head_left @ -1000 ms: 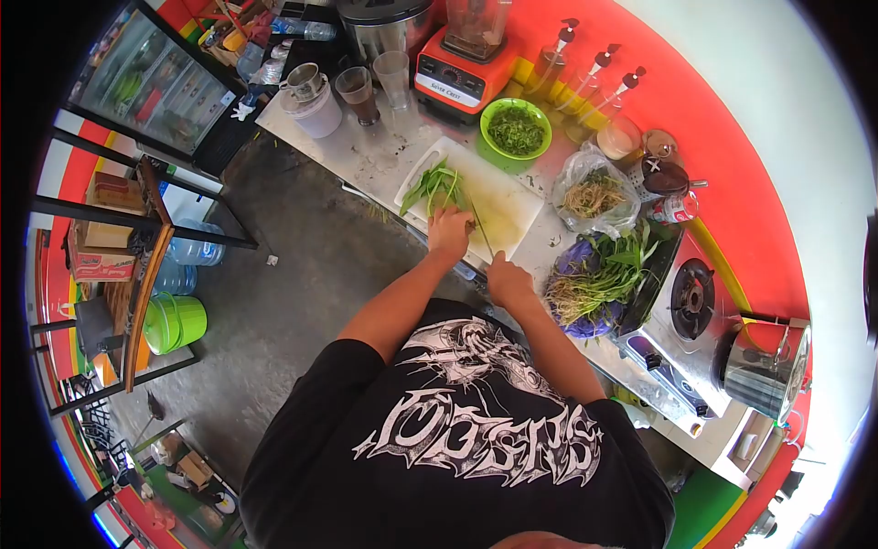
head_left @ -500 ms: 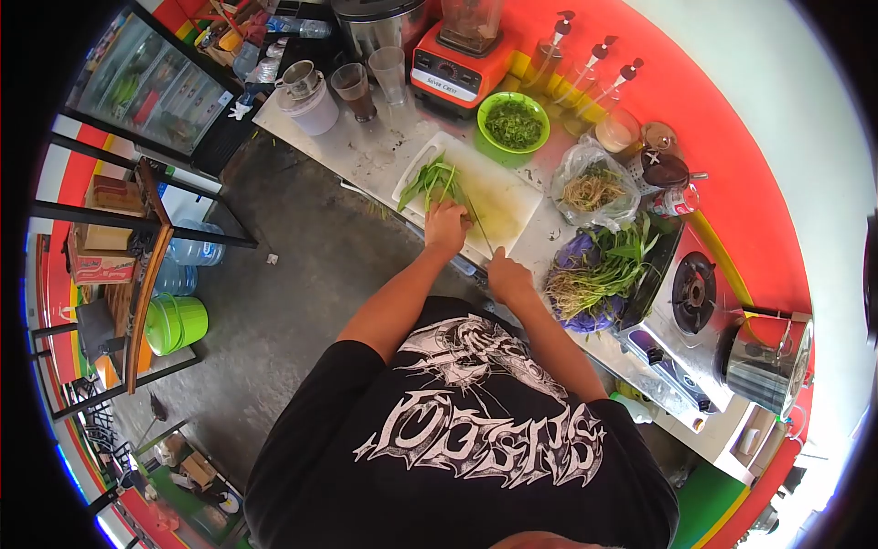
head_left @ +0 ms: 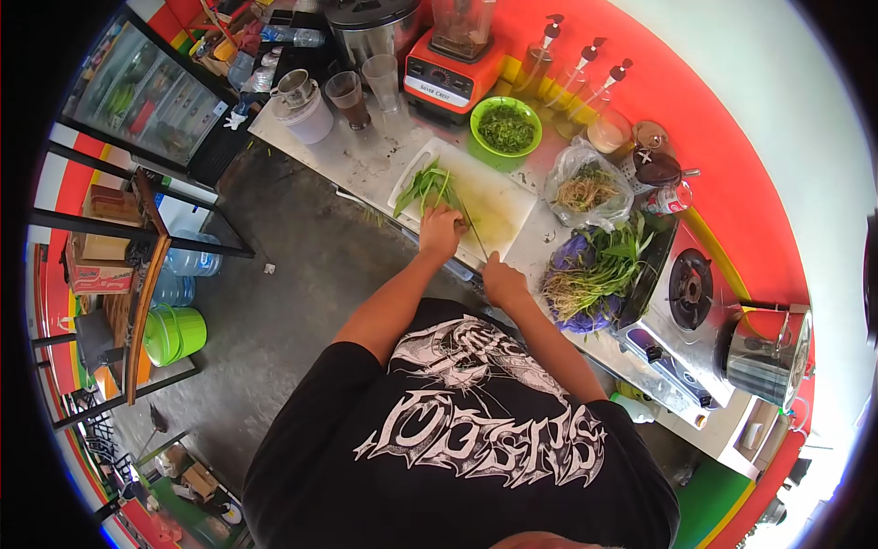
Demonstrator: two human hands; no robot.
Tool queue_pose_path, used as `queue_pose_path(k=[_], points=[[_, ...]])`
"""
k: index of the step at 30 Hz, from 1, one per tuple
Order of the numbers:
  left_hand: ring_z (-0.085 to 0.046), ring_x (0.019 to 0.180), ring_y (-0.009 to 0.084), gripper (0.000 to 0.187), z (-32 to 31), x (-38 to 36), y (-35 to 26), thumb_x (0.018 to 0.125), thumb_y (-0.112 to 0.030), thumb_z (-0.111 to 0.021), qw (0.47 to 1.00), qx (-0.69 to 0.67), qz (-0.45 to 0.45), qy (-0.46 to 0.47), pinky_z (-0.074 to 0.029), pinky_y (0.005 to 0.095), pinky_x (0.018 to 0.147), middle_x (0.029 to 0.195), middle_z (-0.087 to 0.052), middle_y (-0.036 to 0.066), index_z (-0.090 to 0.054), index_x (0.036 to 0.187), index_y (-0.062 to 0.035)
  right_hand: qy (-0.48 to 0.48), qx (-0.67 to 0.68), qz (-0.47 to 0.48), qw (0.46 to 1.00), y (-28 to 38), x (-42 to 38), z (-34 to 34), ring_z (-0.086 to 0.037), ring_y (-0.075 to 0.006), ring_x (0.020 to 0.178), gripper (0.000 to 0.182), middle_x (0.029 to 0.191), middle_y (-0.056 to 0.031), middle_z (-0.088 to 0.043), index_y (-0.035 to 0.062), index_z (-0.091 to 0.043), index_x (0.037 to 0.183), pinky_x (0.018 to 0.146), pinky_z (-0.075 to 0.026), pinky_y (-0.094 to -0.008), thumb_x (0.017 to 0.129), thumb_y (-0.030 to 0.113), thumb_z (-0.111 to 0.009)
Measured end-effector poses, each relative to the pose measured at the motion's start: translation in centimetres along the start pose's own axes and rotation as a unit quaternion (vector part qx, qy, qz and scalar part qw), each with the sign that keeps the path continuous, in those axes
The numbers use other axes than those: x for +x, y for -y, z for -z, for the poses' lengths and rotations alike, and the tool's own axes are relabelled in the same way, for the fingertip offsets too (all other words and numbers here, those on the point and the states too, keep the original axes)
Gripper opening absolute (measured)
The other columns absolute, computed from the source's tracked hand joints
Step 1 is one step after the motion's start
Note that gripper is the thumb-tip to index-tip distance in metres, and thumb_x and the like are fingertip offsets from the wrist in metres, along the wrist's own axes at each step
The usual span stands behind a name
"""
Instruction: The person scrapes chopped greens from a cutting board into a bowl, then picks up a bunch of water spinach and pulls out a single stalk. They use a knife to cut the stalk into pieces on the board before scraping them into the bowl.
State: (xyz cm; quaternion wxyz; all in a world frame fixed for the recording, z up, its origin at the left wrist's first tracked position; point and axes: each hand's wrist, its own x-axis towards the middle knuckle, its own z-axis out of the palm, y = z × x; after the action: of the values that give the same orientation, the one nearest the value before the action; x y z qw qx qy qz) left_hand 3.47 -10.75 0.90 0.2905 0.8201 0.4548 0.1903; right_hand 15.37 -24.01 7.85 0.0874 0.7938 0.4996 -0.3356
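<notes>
My left hand (head_left: 442, 231) is closed on a bunch of leafy greens (head_left: 427, 186) lying on the white cutting board (head_left: 512, 197). In my right hand (head_left: 504, 279) is the handle of a knife (head_left: 477, 236), its thin blade angled across the board beside the left fingertips and the cut end of the greens. Beyond the board, a lime-green bowl (head_left: 477, 115) holds chopped greens (head_left: 507, 128). Right of the board, more greens with roots (head_left: 594, 274) rest on a purple plastic bag (head_left: 572, 252). A clear plastic bag (head_left: 611, 212) contains root trimmings.
A red blender (head_left: 450, 78), two tall glasses (head_left: 347, 99) and a white tub (head_left: 306, 117) stand along the counter's back and left. Pump bottles (head_left: 535, 69) line the red wall. A gas stove (head_left: 692, 288) and a steel pot (head_left: 766, 361) are at the right.
The whole view has shifted slightly left. Both hands keep their grip, and the greens and knife stay in nearly the same place on the board.
</notes>
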Motion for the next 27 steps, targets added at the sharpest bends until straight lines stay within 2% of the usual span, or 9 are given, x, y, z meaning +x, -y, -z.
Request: queue_pose_path(k=[4,10,13,15,18,25,27], points=[[-0.057,0.106,0.0349,0.013,0.1,0.1,0.0,0.079,-0.018,-0.080,1.000,0.006,-0.009,0.005,-0.045,0.0479,0.095,0.100,-0.066,0.010,-0.074,0.089,-0.0119,-0.042,0.037,0.013,0.998,0.6,2.3,-0.2,-0.071,-0.0399,0.106,0.041,0.114,-0.0264,-0.071,-0.0001,-0.047,0.128,0.091,-0.055,-0.0506,0.104,0.033,-0.051],[-0.056,0.109,0.0333,0.014,-0.3,0.2,0.6,0.078,-0.016,-0.082,1.000,0.005,0.000,0.028,-0.044,0.0477,0.097,0.105,-0.065,0.008,-0.074,0.088,-0.0118,-0.011,-0.019,0.017,1.000,0.3,1.7,0.4,-0.072,-0.0421,0.102,0.036,0.110,-0.0261,-0.072,0.0006,-0.049,0.122,0.088,-0.056,-0.0515,0.103,0.030,-0.052],[-0.056,0.107,0.0339,0.013,-0.6,0.1,0.9,0.078,-0.016,-0.082,1.000,-0.020,-0.002,0.015,-0.044,0.0484,0.095,0.101,-0.065,0.007,-0.074,0.086,-0.0104,-0.025,0.017,-0.002,1.000,-0.2,0.6,-1.7,-0.072,-0.0428,0.100,0.034,0.108,-0.0256,-0.073,0.0009,-0.049,0.121,0.088,-0.056,-0.0523,0.102,0.029,-0.051],[-0.060,0.093,0.0352,0.012,-0.6,0.1,1.0,0.077,-0.014,-0.081,0.998,-0.024,-0.052,-0.036,-0.047,0.0481,0.082,0.087,-0.067,0.010,-0.073,0.081,-0.0076,-0.034,0.026,-0.001,0.999,-0.1,1.1,-1.9,-0.072,-0.0426,0.099,0.034,0.108,-0.0256,-0.073,0.0006,-0.049,0.121,0.088,-0.056,-0.0524,0.102,0.028,-0.051],[-0.060,0.091,0.0345,0.011,-0.6,0.1,1.0,0.077,-0.014,-0.081,0.998,-0.021,-0.052,-0.039,-0.048,0.0482,0.081,0.085,-0.068,0.009,-0.072,0.080,-0.0075,-0.040,0.031,0.014,0.999,0.5,1.9,-0.9,-0.072,-0.0426,0.100,0.034,0.108,-0.0259,-0.073,0.0002,-0.049,0.122,0.088,-0.056,-0.0526,0.101,0.027,-0.050],[-0.060,0.092,0.0347,0.011,-0.5,0.0,1.0,0.078,-0.015,-0.080,0.998,-0.016,-0.050,-0.040,-0.047,0.0473,0.083,0.086,-0.068,0.009,-0.074,0.082,-0.0074,0.006,-0.046,0.023,0.999,0.4,0.9,0.5,-0.072,-0.0412,0.102,0.038,0.110,-0.0258,-0.072,-0.0003,-0.048,0.122,0.088,-0.056,-0.0519,0.103,0.033,-0.052],[-0.060,0.093,0.0345,0.012,-0.4,0.0,1.0,0.079,-0.017,-0.080,0.998,-0.025,-0.050,-0.037,-0.046,0.0468,0.086,0.086,-0.068,0.009,-0.075,0.084,-0.0076,-0.009,-0.016,0.012,1.000,0.7,0.7,-0.5,-0.072,-0.0409,0.102,0.037,0.110,-0.0257,-0.072,0.0000,-0.049,0.121,0.088,-0.056,-0.0515,0.103,0.033,-0.052]])
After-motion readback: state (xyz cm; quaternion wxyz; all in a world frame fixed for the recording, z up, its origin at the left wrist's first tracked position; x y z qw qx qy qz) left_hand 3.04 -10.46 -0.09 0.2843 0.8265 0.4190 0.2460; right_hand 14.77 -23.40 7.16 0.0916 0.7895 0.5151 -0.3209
